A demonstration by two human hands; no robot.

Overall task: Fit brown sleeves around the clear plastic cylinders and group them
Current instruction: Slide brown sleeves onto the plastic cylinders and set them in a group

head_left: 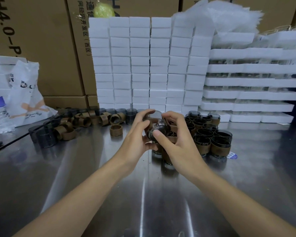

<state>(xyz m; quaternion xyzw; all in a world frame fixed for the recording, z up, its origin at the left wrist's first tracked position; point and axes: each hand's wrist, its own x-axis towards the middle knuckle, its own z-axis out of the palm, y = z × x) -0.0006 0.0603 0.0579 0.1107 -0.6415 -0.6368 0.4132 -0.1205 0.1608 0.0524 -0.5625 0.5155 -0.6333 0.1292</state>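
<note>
Head view: left hand [137,132] and right hand [177,140] clamp the cylinder [161,128] between them.

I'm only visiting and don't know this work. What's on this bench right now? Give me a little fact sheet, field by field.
Surface: steel table
Being worked on: clear cylinder, tilted, with a brown sleeve round it
Hands: left hand and right hand both grip it, right thumb on its end
Finished group: sleeved cylinders, standing packed together, right of the hands
Waiting: loose sleeves and bare cylinders, to the left
Behind: white foam blocks, stacked high
</note>
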